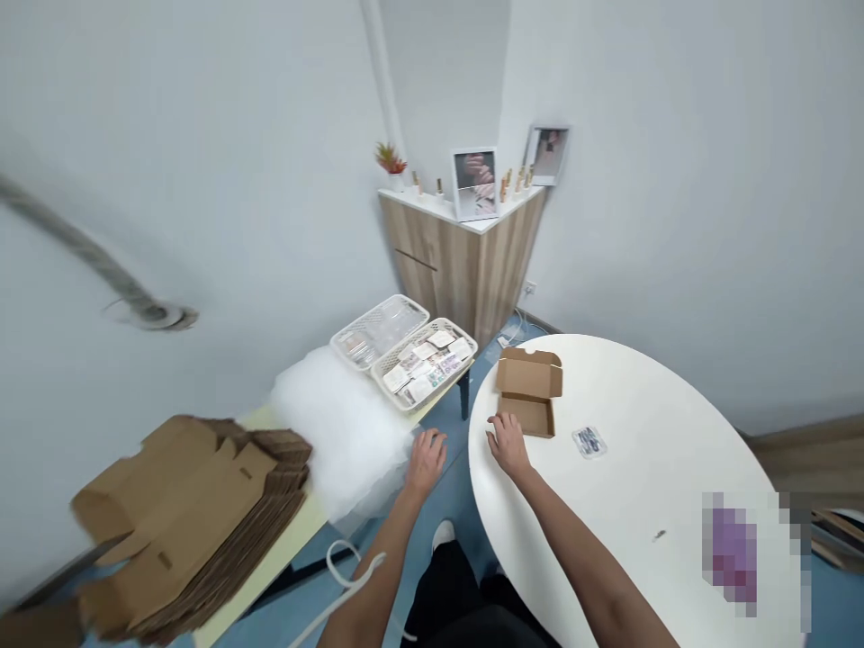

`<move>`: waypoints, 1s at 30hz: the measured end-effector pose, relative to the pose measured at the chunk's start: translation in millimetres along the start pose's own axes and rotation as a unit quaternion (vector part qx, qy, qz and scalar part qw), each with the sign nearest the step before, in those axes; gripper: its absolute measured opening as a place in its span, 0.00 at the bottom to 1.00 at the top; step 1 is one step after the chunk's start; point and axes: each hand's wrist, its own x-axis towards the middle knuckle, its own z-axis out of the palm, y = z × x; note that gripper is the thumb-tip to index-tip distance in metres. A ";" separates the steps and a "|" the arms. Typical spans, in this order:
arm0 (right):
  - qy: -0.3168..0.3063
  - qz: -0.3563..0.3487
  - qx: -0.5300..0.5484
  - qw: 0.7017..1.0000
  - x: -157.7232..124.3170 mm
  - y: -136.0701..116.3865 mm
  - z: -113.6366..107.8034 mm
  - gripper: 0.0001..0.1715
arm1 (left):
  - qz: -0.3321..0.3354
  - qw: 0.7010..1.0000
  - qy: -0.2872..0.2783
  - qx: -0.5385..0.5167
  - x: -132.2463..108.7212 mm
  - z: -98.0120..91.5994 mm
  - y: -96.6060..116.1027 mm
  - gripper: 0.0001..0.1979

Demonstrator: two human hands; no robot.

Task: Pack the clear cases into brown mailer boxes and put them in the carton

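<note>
Head view: left hand and right hand extended, grips released, right just beside a cardboard box.

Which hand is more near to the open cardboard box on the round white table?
The right hand is nearer: it is at the box's front edge. The left hand is farther away, off the table, beside the white padding.

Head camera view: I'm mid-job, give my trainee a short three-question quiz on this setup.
1. Multiple choice: what lies on the round white table beside the open kraft box? A) a small clear packet B) a tape roll C) a stapler
2. True or false: the stack of flat cardboard blanks lies nearer the left hand than the right hand.
3. What white material lies on the yellow table beside the white baskets?
Key: 1 A; 2 true; 3 fluffy white padding.
</note>
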 end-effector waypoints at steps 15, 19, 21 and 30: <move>-0.165 -0.262 0.041 0.950 33.2 -174.4 97.4 0.17 | -0.127 0.988 0.040 0.081 -133.7 -39.5 -189.5 0.25; -0.207 -0.295 0.008 0.933 39.8 -194.9 108.7 0.25 | -0.128 0.989 0.012 0.076 -130.3 -49.8 -188.2 0.23; -0.222 -0.323 -0.025 0.920 41.1 -200.9 113.1 0.31 | -0.125 0.989 0.003 0.077 -128.7 -53.0 -185.5 0.25; -0.241 -0.366 -0.082 0.895 46.4 -213.8 115.2 0.15 | -0.142 0.980 -0.087 0.111 -127.5 -62.4 -165.8 0.31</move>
